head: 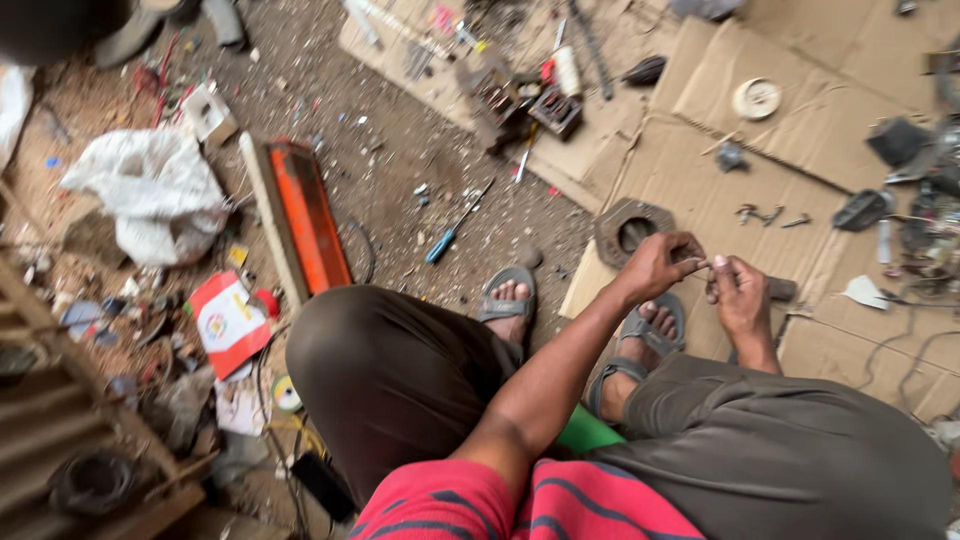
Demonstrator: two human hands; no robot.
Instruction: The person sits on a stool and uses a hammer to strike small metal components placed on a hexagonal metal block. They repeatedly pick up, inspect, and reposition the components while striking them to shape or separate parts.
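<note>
- While you sat, your left hand (657, 262) and right hand (738, 290) pinched one small, unclear piece between fingertips.
- Two sandals (508, 296), one screwdriver (455, 226) nearby.

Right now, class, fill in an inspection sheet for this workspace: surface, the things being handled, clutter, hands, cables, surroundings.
Surface: dirt ground littered with scraps, partly covered by flattened cardboard.
Things handled: a small thin piece pinched between both hands; too small to identify.
Clutter: blue-handled screwdriver, round metal ring part, orange bar, white bag, white disc, loose screws and parts.
Hands: left hand and right hand meet at the fingertips above the sandalled feet.
Cables: thin wires on the cardboard at the right.
Surroundings: corrugated sheet at the left edge.
</note>
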